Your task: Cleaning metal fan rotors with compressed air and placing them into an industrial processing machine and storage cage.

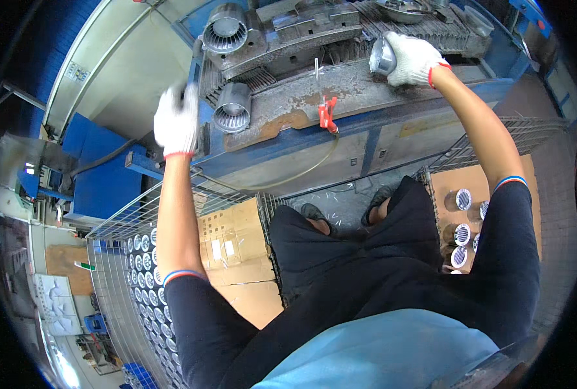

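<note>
My right hand (415,59), in a white knit glove with a red cuff, is wrapped round a silver metal cylinder (382,57) above the right part of the steel workbench (282,107). At the bench's left end my left hand (177,122), gloved the same way, is raised with thumb and fingers apart; motion blurs the fingertips, and nothing shows in it. Closest to it lies a finned metal cylinder (232,107). Farther back, a second finned cylinder (225,29) rests on a metal fixture (295,45).
A red air blow gun (328,115) hangs at the bench's front edge on a thin hose. To my left, a wire basket (117,259) holds cardboard and rows of round finned parts. Several more cylinders stand on cardboard (450,185) in the right basket. A metal bowl (405,10) sits at the back.
</note>
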Available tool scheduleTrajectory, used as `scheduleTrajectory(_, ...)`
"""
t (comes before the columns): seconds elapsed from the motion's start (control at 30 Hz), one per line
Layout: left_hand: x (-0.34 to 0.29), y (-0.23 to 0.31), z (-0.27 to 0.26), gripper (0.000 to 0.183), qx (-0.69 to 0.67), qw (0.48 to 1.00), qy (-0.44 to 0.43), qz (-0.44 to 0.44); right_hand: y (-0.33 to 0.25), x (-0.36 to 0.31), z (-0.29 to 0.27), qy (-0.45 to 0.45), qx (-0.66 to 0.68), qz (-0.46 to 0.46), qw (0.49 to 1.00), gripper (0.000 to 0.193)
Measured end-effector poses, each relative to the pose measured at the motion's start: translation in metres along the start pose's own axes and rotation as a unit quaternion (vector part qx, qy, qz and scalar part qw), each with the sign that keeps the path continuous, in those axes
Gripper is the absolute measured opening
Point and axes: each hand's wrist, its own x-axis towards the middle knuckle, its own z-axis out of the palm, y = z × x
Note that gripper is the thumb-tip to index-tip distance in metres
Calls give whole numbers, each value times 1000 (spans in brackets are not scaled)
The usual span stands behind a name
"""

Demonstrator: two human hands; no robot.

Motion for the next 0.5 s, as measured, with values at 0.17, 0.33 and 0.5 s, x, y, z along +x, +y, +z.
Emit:
scheduleTrajectory(0.17,80,69,25,56,28,996,-20,-87,18,29,26,0,31,-75,997,90)
scheduleTrajectory(0.33,105,90,17,45,28,994,-92,-56,27,15,27,24,16,-65,997,88)
scheduleTrajectory(0.5,102,134,-18,24,100,974,59,195,-11,-2,-18,373,2,-222,901,76)
